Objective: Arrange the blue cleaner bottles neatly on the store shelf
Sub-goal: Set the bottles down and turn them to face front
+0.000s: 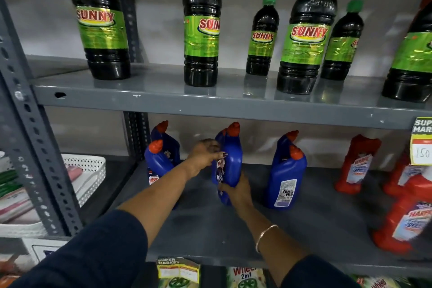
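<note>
Dark sleeves reach in over the shelf. The right hand wraps the base of the middle blue bottle, and the left hand clasps its shoulder, so both are closed on it. It stands mid-shelf, between the left blue pair and the right blue pair; a second bottle seems to sit just behind it. The red bottles stand well apart to the right. To do this well, I would keep the base flat, slide rather than lift, turn the label forward, and close the gaps between the blue groups evenly.
</note>
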Available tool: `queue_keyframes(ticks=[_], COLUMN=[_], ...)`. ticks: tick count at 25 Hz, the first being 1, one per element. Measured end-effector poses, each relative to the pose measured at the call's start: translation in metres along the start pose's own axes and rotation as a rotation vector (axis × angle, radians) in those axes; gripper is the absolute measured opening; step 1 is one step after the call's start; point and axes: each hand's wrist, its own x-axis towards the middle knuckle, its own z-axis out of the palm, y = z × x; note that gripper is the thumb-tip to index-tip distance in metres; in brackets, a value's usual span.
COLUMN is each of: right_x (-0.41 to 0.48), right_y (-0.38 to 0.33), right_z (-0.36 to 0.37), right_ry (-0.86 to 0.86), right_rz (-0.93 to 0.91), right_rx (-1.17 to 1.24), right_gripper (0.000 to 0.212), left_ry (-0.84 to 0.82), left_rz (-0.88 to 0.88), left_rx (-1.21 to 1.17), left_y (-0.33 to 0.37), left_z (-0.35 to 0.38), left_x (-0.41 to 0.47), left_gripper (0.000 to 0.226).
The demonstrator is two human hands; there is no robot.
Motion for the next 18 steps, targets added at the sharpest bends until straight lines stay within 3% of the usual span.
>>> queue_keyframes(ticks=[2,5,18], right_x=[0.002,0.005,0.030], right_y=[0.002,0.011,0.050], right_z=[-0.012,-0.028,-0.031], right_ry=[-0.124,-0.276,-0.249], right_rz=[0.003,0.019,0.130], right_rx=[0.034,-0.001,-0.053], right_gripper=[0.053,0.060,0.070], left_ry=[-0.124,-0.229,-0.075], left_rz=[0.012,0.000,0.018], left_rx=[0.045,0.070,0.166], left_y=[-0.008,-0.025,-0.067], left_z=[-0.009,-0.005,0.016], left_x=[0.002,0.009,0.027], left_gripper=[0.057,0.054,0.054])
